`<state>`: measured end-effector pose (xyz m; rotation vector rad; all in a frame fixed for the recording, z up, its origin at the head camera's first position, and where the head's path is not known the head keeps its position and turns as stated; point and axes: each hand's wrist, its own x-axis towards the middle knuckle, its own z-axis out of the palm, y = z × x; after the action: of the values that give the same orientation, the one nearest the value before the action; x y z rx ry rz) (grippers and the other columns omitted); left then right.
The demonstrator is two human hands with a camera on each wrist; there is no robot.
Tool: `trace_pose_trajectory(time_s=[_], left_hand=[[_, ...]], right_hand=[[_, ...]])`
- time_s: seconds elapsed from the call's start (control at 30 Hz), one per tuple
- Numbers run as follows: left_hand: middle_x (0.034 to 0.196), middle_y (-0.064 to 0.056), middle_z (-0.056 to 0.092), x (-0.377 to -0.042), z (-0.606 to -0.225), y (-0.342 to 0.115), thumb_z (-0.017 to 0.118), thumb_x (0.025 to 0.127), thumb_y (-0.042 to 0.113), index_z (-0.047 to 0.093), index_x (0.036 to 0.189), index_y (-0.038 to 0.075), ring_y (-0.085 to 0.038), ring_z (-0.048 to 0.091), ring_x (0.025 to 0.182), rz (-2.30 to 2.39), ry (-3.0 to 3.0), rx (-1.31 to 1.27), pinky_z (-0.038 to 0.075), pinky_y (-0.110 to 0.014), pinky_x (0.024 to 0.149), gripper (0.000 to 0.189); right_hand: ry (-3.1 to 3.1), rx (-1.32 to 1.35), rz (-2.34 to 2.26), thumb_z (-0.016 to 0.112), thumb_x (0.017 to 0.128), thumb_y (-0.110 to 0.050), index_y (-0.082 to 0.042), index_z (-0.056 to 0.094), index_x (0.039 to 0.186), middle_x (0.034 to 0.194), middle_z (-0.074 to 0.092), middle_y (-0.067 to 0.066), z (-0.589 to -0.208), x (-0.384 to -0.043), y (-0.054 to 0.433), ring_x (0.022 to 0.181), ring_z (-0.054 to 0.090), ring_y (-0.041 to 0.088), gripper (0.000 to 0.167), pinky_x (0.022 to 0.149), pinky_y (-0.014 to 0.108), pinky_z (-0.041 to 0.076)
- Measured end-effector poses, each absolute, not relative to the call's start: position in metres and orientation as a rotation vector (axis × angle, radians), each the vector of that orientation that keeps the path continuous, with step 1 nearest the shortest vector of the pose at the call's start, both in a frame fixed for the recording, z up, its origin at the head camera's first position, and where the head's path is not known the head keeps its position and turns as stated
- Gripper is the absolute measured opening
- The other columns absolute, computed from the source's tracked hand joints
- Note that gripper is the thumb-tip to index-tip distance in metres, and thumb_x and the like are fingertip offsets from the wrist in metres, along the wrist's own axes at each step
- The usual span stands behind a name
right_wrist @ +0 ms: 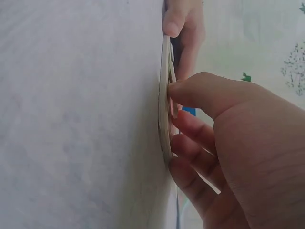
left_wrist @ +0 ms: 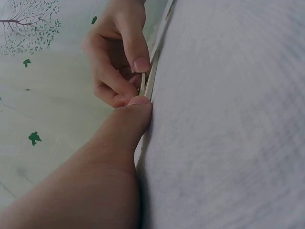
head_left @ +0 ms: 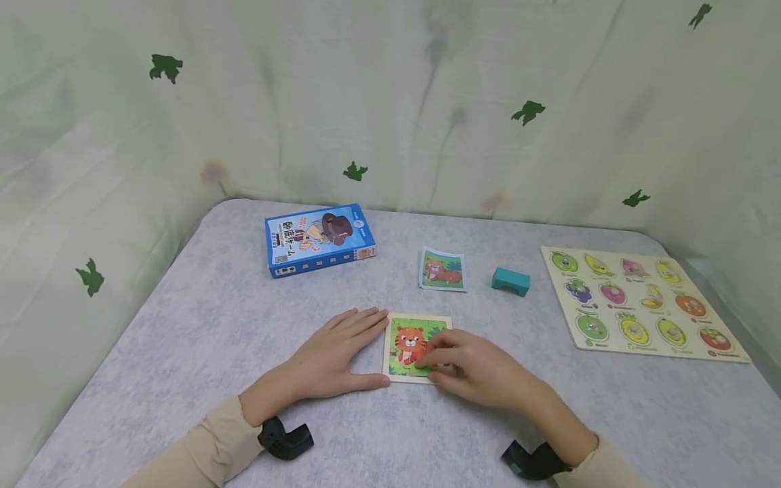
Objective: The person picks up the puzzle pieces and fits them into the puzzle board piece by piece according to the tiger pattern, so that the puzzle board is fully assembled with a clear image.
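A small wooden tiger puzzle with a pale frame lies flat at the front middle of the table. My left hand rests at its left side, fingers straight, with the index fingertip at the top corner and the thumb at the bottom corner. Over the lower right part of the picture, my right hand pinches a thin puzzle piece between thumb and fingers. That piece stands tilted up from the frame in the right wrist view. The hand hides the puzzle's right side in the head view.
Behind the puzzle lies a tiger picture card, with a teal arch block to its right. A blue game box sits at the back left. At the right is a wooden fruit puzzle board. A pale curtain hangs behind the table.
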<state>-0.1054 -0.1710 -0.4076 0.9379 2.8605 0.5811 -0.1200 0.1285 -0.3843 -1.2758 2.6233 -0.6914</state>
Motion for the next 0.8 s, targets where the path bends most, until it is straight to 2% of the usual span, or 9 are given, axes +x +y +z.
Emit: trace_pose_trajectory(time_s=[0.4,0.63,0.8], left_hand=[[0.17,0.001,0.029,-0.1055,-0.4088,-0.171,0.055,0.091,0.076,0.031,0.163,0.014,-0.02,0.023,0.158,0.584,2.867,0.942,0.016,-0.046,0.131,0.098],[0.17,0.001,0.029,-0.1054,-0.4098,-0.1715,0.055,0.091,0.077,0.031,0.163,0.014,-0.02,0.023,0.158,0.583,2.866,0.944,0.016,-0.046,0.13,0.098],[0.17,0.001,0.028,-0.1053,-0.4098,-0.1713,0.055,0.091,0.077,0.031,0.163,0.014,-0.02,0.022,0.158,0.581,2.866,0.943,0.016,-0.046,0.131,0.098]], right_hand=[[2.664,-1.183,-0.627,0.075,0.096,-0.031,-0.033,0.078,0.118,0.117,0.065,-0.013,-0.3845,-0.117,0.1238,0.095,0.055,0.003,0.022,0.079,0.02,0.054],[2.668,-1.206,-0.629,0.075,0.096,-0.026,-0.031,0.079,0.118,0.117,0.066,-0.01,-0.3859,-0.1168,0.1242,0.098,0.057,0.005,0.022,0.086,0.023,0.057],[2.676,-1.232,-0.643,0.075,0.096,-0.023,-0.03,0.079,0.117,0.116,0.066,-0.009,-0.3869,-0.1165,0.1246,0.097,0.057,0.005,0.022,0.083,0.023,0.056]])
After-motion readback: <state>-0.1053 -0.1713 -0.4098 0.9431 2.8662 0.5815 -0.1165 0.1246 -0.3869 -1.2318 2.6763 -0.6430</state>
